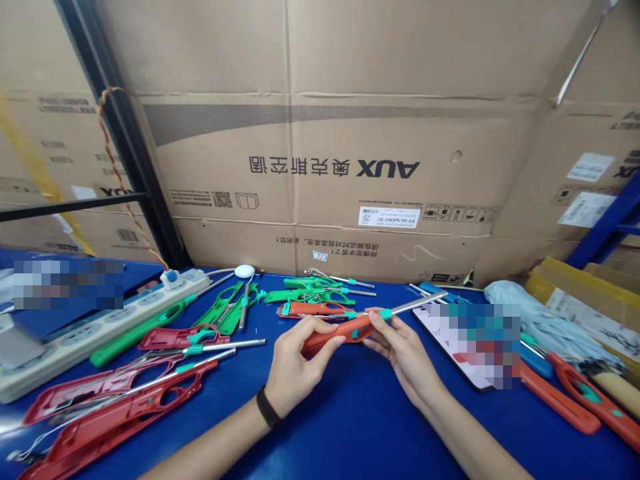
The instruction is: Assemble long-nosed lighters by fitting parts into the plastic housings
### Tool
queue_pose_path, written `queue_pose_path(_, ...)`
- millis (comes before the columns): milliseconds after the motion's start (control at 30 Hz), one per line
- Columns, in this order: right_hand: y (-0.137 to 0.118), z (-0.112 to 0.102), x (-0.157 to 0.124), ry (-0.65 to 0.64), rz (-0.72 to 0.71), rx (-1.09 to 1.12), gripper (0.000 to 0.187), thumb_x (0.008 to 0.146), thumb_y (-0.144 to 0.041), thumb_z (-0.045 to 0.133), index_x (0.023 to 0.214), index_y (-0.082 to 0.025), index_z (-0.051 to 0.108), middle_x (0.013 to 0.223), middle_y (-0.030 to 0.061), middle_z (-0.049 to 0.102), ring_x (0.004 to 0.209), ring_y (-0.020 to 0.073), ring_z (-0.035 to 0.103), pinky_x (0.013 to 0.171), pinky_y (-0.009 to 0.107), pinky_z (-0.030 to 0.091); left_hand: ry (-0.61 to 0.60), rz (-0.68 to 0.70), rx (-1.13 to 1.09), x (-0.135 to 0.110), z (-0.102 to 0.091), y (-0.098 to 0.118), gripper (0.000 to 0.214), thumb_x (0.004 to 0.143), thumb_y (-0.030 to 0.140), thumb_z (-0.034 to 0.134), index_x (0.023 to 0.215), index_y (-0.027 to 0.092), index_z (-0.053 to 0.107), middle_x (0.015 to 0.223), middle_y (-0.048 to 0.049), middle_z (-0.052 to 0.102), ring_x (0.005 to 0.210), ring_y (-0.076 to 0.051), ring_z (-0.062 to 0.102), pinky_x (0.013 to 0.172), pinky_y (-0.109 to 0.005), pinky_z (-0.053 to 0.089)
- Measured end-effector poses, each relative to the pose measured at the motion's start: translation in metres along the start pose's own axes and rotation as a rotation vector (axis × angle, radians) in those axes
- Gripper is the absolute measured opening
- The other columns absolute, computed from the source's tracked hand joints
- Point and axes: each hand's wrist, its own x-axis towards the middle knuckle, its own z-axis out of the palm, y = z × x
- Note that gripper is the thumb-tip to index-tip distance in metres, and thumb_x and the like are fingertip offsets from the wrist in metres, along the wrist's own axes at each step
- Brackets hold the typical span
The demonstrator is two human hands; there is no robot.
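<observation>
An orange-red long-nosed lighter (350,328) with a green trigger and a metal tube is held up over the blue table (350,420), its tube pointing to the upper right. My left hand (295,363), with a black band at the wrist, is closed round the handle. At the base of the tube, beside a green collar, the fingers of my right hand (403,347) pinch the lighter. Just behind it lies another orange lighter (317,310). Opened red lighter shells (120,417) with tubes and loose inner parts lie to the left.
Green lighter parts (225,310) lie at the back. A white power strip (100,327) runs along the left. To the right are a partly blurred phone (450,347), orange lighters (560,397) and a pale blue cloth-like bundle (545,320). A large carton (320,133) stands behind the table.
</observation>
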Motion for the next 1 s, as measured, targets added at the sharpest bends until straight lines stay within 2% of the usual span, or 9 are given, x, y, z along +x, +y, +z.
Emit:
queue_pose_path(200, -0.001, -0.003, 0.001, -0.062, -0.016, -0.010, 0.039, 0.067, -0.043, 0.078, 0.098, -0.021, 0.068, 0.096, 0.0029, 0.074, 0.090, 0.0184, 0.068, 0.074, 0.025, 0.056, -0.016, -0.028, 0.049, 0.001, -0.002, -0.006, 0.018, 0.081, 0.027, 0.067, 0.097, 0.021, 0.065, 0.095, -0.0013, 0.071, 0.084, -0.016, 0.067, 0.080, -0.025, 0.051)
queue_pose_path(400, -0.002, -0.005, 0.003, 0.005, -0.076, -0.061, 0.038, 0.066, -0.046, 0.077, 0.093, -0.021, 0.068, 0.094, 0.0038, 0.074, 0.090, 0.0218, 0.068, 0.070, 0.027, 0.057, -0.169, -0.052, 0.126, 0.001, 0.000, -0.011, 0.026, 0.095, 0.029, 0.044, 0.109, 0.024, 0.065, 0.107, -0.0024, 0.069, 0.094, -0.018, 0.065, 0.084, -0.026, 0.049)
queue_pose_path(533, -0.007, -0.006, 0.002, -0.021, -0.096, -0.102, 0.037, 0.067, -0.047, 0.076, 0.092, -0.021, 0.068, 0.094, 0.0045, 0.073, 0.093, 0.0234, 0.067, 0.070, 0.027, 0.055, -0.311, -0.116, 0.136, 0.002, 0.000, -0.007, 0.032, 0.098, 0.034, 0.036, 0.110, 0.024, 0.064, 0.091, -0.0004, 0.072, 0.076, -0.016, 0.066, 0.067, -0.022, 0.047)
queue_pose_path(667, -0.014, -0.005, -0.003, -0.106, -0.129, -0.173, 0.038, 0.070, -0.051, 0.073, 0.093, -0.021, 0.068, 0.095, 0.0070, 0.073, 0.093, 0.0253, 0.066, 0.075, 0.033, 0.054, -0.430, -0.102, 0.080, 0.002, -0.002, -0.001, 0.033, 0.099, 0.033, 0.031, 0.118, 0.026, 0.058, 0.081, 0.0025, 0.070, 0.072, -0.014, 0.064, 0.067, -0.021, 0.044)
queue_pose_path(733, -0.017, -0.005, -0.004, -0.167, -0.128, -0.192, 0.039, 0.070, -0.051, 0.073, 0.094, -0.021, 0.068, 0.096, 0.0082, 0.073, 0.092, 0.0260, 0.066, 0.080, 0.037, 0.053, -0.467, -0.095, 0.078, 0.001, -0.002, 0.001, 0.033, 0.099, 0.034, 0.030, 0.115, 0.025, 0.057, 0.072, 0.0035, 0.067, 0.064, -0.013, 0.061, 0.064, -0.021, 0.042)
queue_pose_path(800, -0.021, -0.007, -0.003, -0.208, -0.121, -0.205, 0.040, 0.071, -0.051, 0.072, 0.097, -0.021, 0.069, 0.100, 0.0097, 0.072, 0.095, 0.0273, 0.066, 0.083, 0.041, 0.052, -0.460, -0.095, 0.115, -0.001, -0.001, 0.002, 0.032, 0.099, 0.036, 0.031, 0.108, 0.024, 0.058, 0.071, 0.0033, 0.065, 0.062, -0.013, 0.060, 0.061, -0.022, 0.041)
queue_pose_path(867, -0.025, -0.011, 0.001, -0.199, -0.128, -0.220, 0.043, 0.073, -0.052, 0.069, 0.104, -0.022, 0.068, 0.106, 0.0107, 0.071, 0.101, 0.0287, 0.063, 0.083, 0.041, 0.052, -0.414, -0.096, 0.168, -0.002, -0.001, 0.001, 0.029, 0.098, 0.038, 0.034, 0.103, 0.024, 0.059, 0.079, 0.0023, 0.067, 0.068, -0.014, 0.061, 0.064, -0.023, 0.041)
queue_pose_path(933, -0.030, -0.019, 0.007, -0.128, -0.159, -0.219, 0.045, 0.075, -0.054, 0.066, 0.107, -0.023, 0.066, 0.109, 0.0108, 0.069, 0.106, 0.0293, 0.061, 0.077, 0.037, 0.054, -0.361, -0.096, 0.212, -0.001, -0.001, 0.000, 0.026, 0.096, 0.039, 0.039, 0.101, 0.024, 0.059, 0.087, 0.0014, 0.067, 0.076, -0.016, 0.062, 0.069, -0.024, 0.043)
queue_pose_path(1000, -0.035, -0.029, 0.015, -0.002, -0.219, -0.176, 0.047, 0.076, -0.058, 0.063, 0.107, -0.022, 0.065, 0.105, 0.0100, 0.071, 0.101, 0.0278, 0.064, 0.070, 0.033, 0.055, -0.330, -0.079, 0.241, -0.001, -0.001, -0.001, 0.024, 0.094, 0.040, 0.043, 0.102, 0.023, 0.058, 0.092, 0.0001, 0.068, 0.081, -0.017, 0.063, 0.072, -0.025, 0.044)
